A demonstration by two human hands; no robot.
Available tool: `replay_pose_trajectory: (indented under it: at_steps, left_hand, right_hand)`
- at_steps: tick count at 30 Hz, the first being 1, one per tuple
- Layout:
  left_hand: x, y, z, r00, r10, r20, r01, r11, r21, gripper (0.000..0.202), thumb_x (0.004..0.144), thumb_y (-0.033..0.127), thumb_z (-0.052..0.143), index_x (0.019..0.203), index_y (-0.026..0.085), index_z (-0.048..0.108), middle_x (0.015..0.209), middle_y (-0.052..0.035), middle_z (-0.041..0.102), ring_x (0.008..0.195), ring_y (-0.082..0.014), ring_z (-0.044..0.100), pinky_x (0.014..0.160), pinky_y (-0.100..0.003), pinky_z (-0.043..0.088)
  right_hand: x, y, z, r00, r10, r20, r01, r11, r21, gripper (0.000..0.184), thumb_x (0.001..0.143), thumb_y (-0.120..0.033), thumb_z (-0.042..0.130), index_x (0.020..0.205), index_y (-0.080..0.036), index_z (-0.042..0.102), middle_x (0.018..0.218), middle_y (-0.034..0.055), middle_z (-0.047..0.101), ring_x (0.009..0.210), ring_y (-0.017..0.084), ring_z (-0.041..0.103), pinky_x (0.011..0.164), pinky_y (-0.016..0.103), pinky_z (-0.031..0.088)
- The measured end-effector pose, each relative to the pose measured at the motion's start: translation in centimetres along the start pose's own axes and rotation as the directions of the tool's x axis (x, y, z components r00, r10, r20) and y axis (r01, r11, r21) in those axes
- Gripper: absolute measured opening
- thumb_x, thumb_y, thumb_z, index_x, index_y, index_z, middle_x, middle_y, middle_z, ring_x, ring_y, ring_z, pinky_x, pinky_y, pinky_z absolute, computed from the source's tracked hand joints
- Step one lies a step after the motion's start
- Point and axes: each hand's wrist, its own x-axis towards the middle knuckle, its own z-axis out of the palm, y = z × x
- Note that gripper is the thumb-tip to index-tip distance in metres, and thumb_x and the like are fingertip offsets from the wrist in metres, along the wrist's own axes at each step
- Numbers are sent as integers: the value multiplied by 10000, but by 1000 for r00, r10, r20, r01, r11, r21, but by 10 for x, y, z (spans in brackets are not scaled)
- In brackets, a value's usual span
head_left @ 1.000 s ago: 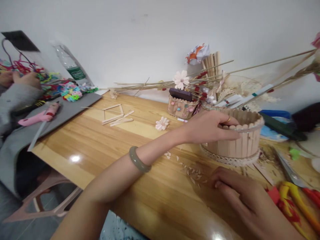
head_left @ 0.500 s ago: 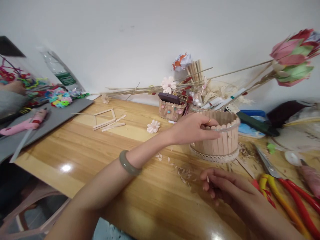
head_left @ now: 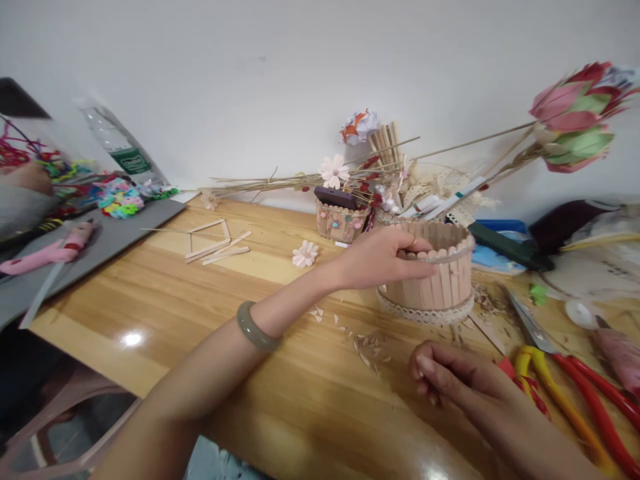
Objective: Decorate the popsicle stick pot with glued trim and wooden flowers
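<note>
1. Steadying the basket point(head_left: 445, 290), your left hand point(head_left: 377, 260) straddles its rim, thumb on the outer wall, fingers over the edge and mostly hidden; it looks open by little more than the wall's thickness.
2. The basket stands upright on the table point(head_left: 150, 300), between 3 and 4 o'clock from the centre of your view. Read the places below from the basket.
3. Between 5 and 6 o'clock, your right hand point(head_left: 455, 373) is nearly closed, fingers curled and thumb drawn in. I cannot tell whether its fingertips hide something small.
4. Pinch the sticks lightly; such thin uprights would probably flex or come loose under a hard squeeze.
5. Pick up the loose petals point(head_left: 367, 350), between 7 and 8 o'clock, one at a time with your fingertips; sweeping would likely scatter or crease them.
6. Mind the scissors point(head_left: 533, 327) near 4 o'clock: their blades point towards the basket, so work your right hand clear of them.
7. Raise your left forearm a touch; the flower point(head_left: 305, 254) at 9 o'clock lies just beside it.
</note>
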Motion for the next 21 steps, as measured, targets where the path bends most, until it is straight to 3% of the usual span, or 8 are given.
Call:
replay_pose_trajectory:
  at_steps: [6,10,14,21]
  left_hand:
    - [0,1,-1,1000,25,5,-25,1000,-17,193,765,313,519,689,146,580,662,21,476,662,-102,428,585,-212,344]
    - [0,2,-1,1000,4,3,-4,1000,-10,202,761,322,518,668,152,573,654,18,478,678,-111,441,609,-220,358]
    - [0,1,-1,1000,6,4,-6,1000,-9,212,761,336,520,667,152,570,650,19,469,664,-108,429,608,-222,357]
    - [0,1,0,1000,2,-4,-2,1000,-19,218,767,343,512,676,154,574,652,19,471,665,-106,430,602,-219,355]
  right_hand:
    - [-3,3,-5,977,-212,-33,194,938,-286,375,869,-411,408,567,-220,520,551,4,563,522,131,540,479,227,441]
    - [5,15,-1,930,-367,-19,342,882,-324,242,846,-346,462,730,-230,641,724,18,672,656,143,632,583,240,505]
    - [8,24,0,947,-308,-95,271,921,-281,241,832,-374,477,889,-244,672,864,35,705,797,177,661,694,281,531]
    - [7,21,-3,977,-172,-126,129,948,-292,299,860,-392,393,880,-202,622,745,36,662,688,184,621,608,291,499]
